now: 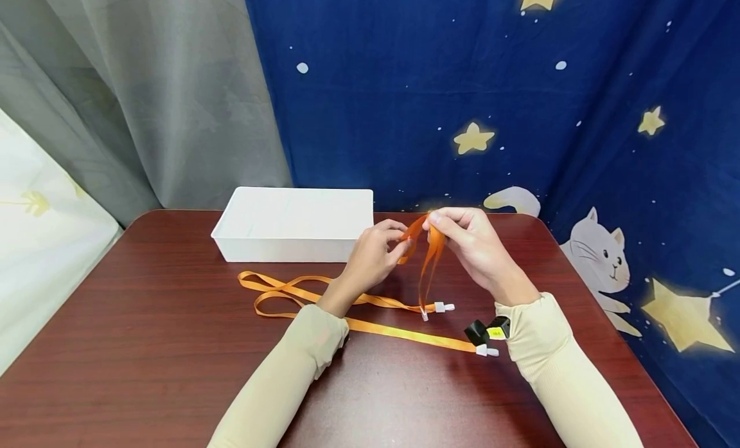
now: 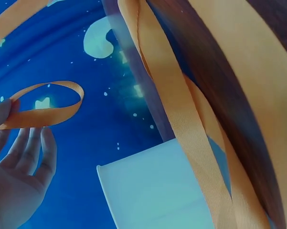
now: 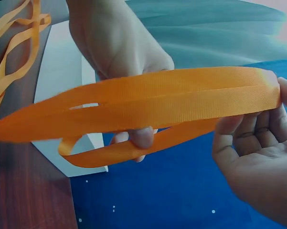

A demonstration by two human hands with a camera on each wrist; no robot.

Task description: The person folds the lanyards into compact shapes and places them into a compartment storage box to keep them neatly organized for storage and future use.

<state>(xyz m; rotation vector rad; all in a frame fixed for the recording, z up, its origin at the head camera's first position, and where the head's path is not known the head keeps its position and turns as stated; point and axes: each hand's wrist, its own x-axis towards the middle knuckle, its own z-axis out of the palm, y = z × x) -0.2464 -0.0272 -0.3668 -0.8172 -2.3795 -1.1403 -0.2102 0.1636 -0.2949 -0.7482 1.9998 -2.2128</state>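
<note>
An orange lanyard [image 1: 432, 261] hangs in a fold from my right hand [image 1: 471, 245], which pinches its upper part between thumb and fingers. Its white clip [image 1: 424, 316] dangles low, close to the table. To the left, my left hand [image 1: 372, 252] pinches a loop of the same strap; the right wrist view shows that loop [image 3: 105, 156] at the left fingertips. Beneath the hands, more orange lanyards [image 1: 399, 333] lie on the table, partly covered by my left forearm. Two white clips, an upper clip [image 1: 444, 307] and a lower clip [image 1: 487, 350], end their straps at the right.
A white rectangular box [image 1: 289, 250] stands at the back of the dark red wooden table [image 1: 144, 345], just left of my left hand. Behind the table hang a grey curtain [image 1: 173, 101] and a blue starry curtain [image 1: 393, 114]. A black wrist device [image 1: 477, 333] sits beneath my right wrist.
</note>
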